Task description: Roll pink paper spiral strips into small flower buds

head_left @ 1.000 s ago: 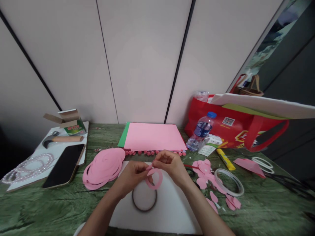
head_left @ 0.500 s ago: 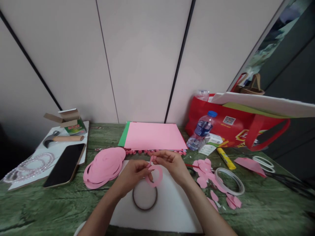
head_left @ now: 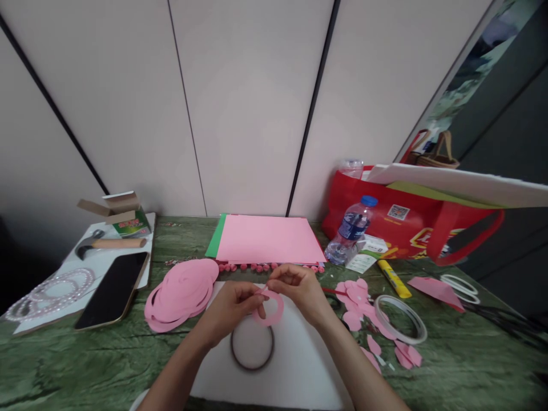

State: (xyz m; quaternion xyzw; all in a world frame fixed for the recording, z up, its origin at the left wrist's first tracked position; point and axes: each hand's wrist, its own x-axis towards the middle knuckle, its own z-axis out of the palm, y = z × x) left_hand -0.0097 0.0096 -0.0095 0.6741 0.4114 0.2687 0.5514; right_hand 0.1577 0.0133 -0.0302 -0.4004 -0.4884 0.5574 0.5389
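Observation:
Both hands pinch a pink paper ring (head_left: 272, 315) above the white sheet (head_left: 299, 365). My left hand (head_left: 231, 311) grips its left side with closed fingers. My right hand (head_left: 299, 291) pinches the ring's top with thumb and forefinger. Just below the ring a dark wire hoop (head_left: 252, 347) lies flat on the white sheet. A pile of pink paper circles (head_left: 182, 291) sits to the left of my left hand.
Pink and green paper sheets (head_left: 268, 238) lie at the back with a row of pink pom-poms (head_left: 269, 266). Right: pink petals (head_left: 357, 297), tape roll (head_left: 400, 318), glue stick (head_left: 394, 278), water bottle (head_left: 351, 229), red bag (head_left: 411, 225). Left: phone (head_left: 113, 288), hammer (head_left: 109, 244), small box (head_left: 124, 214), beads (head_left: 49, 291).
The hands stay in place with the pink ring. The ring has tilted slightly and the right fingers have shifted along its top edge.

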